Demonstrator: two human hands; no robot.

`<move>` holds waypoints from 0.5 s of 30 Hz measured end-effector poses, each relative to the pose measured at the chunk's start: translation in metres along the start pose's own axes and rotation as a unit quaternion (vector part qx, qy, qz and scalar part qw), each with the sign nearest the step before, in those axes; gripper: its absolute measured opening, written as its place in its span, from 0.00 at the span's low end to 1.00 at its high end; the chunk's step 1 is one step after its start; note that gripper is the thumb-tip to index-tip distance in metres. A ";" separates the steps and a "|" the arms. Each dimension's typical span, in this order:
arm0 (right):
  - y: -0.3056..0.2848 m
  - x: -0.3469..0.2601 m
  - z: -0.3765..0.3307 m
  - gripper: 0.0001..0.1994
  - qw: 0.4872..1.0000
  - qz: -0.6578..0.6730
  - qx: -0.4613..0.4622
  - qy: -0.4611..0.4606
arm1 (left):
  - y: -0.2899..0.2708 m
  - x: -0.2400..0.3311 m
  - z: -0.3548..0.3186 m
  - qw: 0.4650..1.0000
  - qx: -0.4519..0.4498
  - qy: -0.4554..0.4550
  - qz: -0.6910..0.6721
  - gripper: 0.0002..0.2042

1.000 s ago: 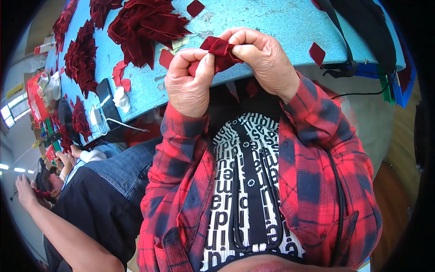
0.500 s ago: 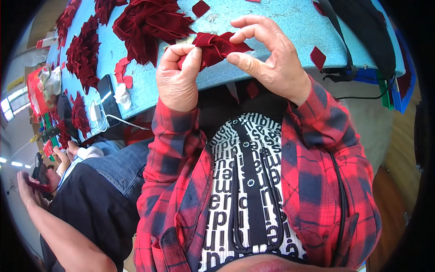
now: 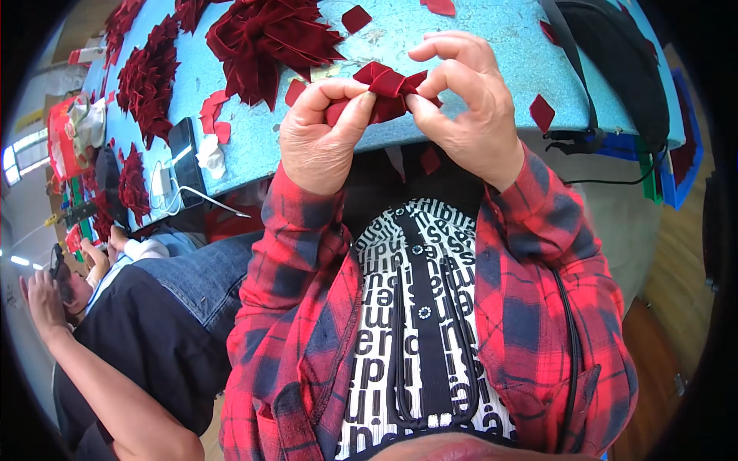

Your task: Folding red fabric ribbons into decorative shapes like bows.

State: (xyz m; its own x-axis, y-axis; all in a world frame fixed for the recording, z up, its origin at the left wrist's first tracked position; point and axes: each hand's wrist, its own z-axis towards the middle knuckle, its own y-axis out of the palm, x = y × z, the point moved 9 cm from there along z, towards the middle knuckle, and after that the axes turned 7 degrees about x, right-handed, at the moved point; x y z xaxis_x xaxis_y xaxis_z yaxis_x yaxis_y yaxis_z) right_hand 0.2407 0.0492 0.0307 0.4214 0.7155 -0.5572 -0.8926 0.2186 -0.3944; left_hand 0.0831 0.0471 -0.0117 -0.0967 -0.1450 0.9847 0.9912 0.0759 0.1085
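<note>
A dark red velvet bow [image 3: 387, 83] with folded loops is held up above the near edge of the blue table [image 3: 254, 146]. My left hand [image 3: 319, 142] pinches its left end between thumb and bent forefinger. On the other side, my right hand [image 3: 473, 111] has its thumb and forefinger closed on the right part of the bow, with another finger raised. Beyond my hands lies a large heap of similar velvet bows [image 3: 269, 46]. A small red diamond-shaped piece [image 3: 356, 19] lies past the bow, and another diamond piece [image 3: 542, 113] is right of my right hand.
Further heaps of red bows [image 3: 150, 81] run along the left. Nearer are a phone [image 3: 184, 150], crumpled white tissue [image 3: 211, 156] and a white cable [image 3: 211, 201]. A black bag with straps [image 3: 626, 69] lies at the right. People sit at the left, one with a bare forearm [image 3: 115, 392].
My right thumb and forefinger have closed on the bow's right side, where they were apart before. Both hands and the bow have shifted slightly right.
</note>
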 end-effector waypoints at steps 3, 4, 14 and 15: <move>0.001 -0.006 0.001 0.06 1.000 -0.019 0.012 0.020 | -0.006 0.001 0.000 1.000 0.000 -0.008 -0.004 0.04; 0.002 -0.006 0.001 0.06 0.999 -0.029 0.019 0.032 | -0.007 0.000 0.001 1.000 -0.002 -0.012 -0.006 0.05; 0.023 0.018 -0.006 0.04 0.973 0.098 -0.059 0.203 | -0.016 -0.011 0.003 0.999 -0.008 -0.034 -0.009 0.05; 0.028 0.022 -0.009 0.03 0.960 0.118 -0.079 0.242 | -0.017 -0.013 0.003 0.999 -0.010 -0.046 -0.008 0.05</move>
State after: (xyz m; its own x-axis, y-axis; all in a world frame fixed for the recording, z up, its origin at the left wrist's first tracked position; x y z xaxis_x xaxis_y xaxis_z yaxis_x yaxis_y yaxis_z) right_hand 0.2268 0.0654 0.0013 0.2700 0.3328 -0.9035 -0.9528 -0.0431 -0.3006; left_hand 0.0668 0.0506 -0.0258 -0.1201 -0.0551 0.9912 0.9909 0.0547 0.1231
